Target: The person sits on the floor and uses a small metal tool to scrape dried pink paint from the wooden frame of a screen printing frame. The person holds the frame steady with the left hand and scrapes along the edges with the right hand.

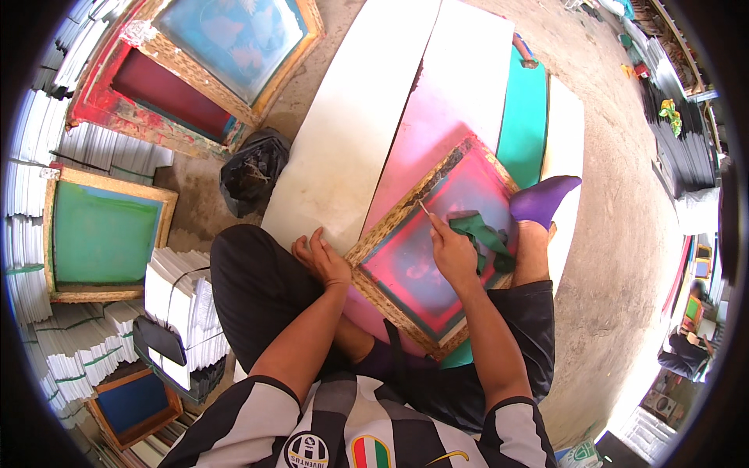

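Note:
A wooden-framed printing screen [399,214] with pinkish mesh lies tilted across my lap and the boards. My right hand [454,256] is over its mesh, fingers closed on a thin, light-tipped tool [425,209] whose exact kind I cannot make out. The tool's tip points at the inner edge of the upper left frame bar. Just right of that hand, a crumpled dark green cloth [490,240] lies on the mesh. My left hand [326,261] rests beside the screen's left corner, fingers stretched out and apart, holding nothing.
Long white, pink and green boards [355,109] run under the screen. A black plastic bag [253,171] sits left of them. More framed screens [109,234] and strapped paper stacks [179,300] crowd the left side. At far right a person [690,335] sits beyond the concrete floor [616,257].

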Available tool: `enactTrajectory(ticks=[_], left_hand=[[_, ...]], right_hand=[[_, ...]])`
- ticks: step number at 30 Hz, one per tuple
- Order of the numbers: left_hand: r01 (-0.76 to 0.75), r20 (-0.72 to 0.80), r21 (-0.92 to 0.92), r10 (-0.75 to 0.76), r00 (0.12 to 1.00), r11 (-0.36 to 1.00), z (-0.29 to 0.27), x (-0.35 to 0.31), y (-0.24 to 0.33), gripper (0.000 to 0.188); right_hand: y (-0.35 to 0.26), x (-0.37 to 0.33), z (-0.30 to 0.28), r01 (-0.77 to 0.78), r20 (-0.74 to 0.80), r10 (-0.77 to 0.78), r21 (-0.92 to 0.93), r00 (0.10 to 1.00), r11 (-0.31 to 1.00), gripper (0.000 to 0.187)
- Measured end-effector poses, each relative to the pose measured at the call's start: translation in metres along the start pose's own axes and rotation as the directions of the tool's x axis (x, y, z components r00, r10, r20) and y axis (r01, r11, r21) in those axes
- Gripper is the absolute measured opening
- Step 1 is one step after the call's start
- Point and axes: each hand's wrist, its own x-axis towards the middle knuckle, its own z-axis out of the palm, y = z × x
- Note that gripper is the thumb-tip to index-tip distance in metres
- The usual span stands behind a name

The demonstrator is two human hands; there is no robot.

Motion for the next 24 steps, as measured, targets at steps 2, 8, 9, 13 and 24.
enactTrajectory(ticks=[2,8,9,13,24], left_hand=[[0.007,0.004,-0.016,-0.007,1.000,1.000,-0.001,0.000,0.000,0.029],[0.014,0.011,0.003,-0.014,1.000,1.000,-0.001,-0.002,0.004,0.029],[0.009,0.001,0.005,-0.009,1.000,1.000,0.000,-0.002,0.003,0.029],[-0.008,-0.021,0.002,0.008,1.000,1.000,0.002,-0.002,0.001,0.029],[-0.028,-0.030,0.001,0.028,0.999,1.000,0.004,-0.003,0.003,0.028]], right_hand=[[-0.004,0.001,-0.003,0.017,0.025,-0.016,-0.059,1.000,0.998,0.042],[-0.037,0.002,-0.012,-0.036,0.121,0.086,-0.369,0.989,0.929,0.043],[-0.038,0.001,-0.008,-0.030,0.104,0.081,-0.417,0.991,0.908,0.045],[-0.006,0.011,0.005,0.048,0.086,-0.040,-0.090,0.996,0.995,0.046],[0.036,0.017,0.028,0.122,-0.029,-0.120,0.397,0.992,0.910,0.041]])
